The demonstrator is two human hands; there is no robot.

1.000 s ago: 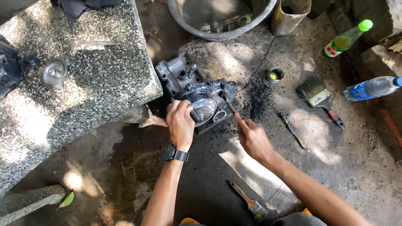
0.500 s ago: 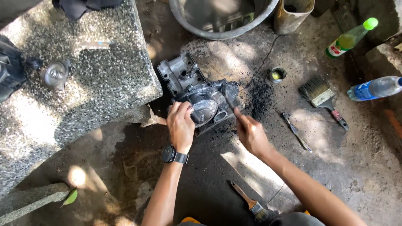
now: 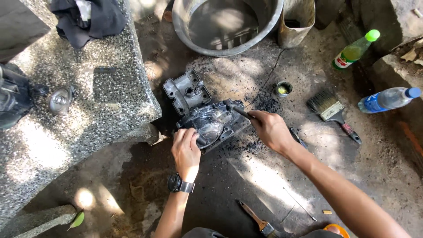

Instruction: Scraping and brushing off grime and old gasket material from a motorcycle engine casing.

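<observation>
A grimy grey metal engine cover [image 3: 210, 121] lies on the oily ground in front of me. My left hand [image 3: 186, 149], with a black watch on the wrist, grips the cover's near edge. My right hand [image 3: 272, 130] is closed on a dark thin tool [image 3: 240, 112] whose tip rests on the cover's upper right part. A second grey cast engine part [image 3: 186, 91] sits just behind the cover, against the stone bench.
Speckled stone bench [image 3: 88, 110] at left with a black cloth [image 3: 88, 17] and a metal piece [image 3: 59, 100]. Large metal basin [image 3: 227, 24] at top. Wide paintbrush [image 3: 332, 112], small cap [image 3: 283, 89], green bottle [image 3: 354, 49] and blue bottle [image 3: 385, 99] at right. Small brush [image 3: 257, 219] near my knees.
My right hand has moved up and left from the ground onto the cover, bringing the tool's tip onto it. My left hand stays on the cover's near edge.
</observation>
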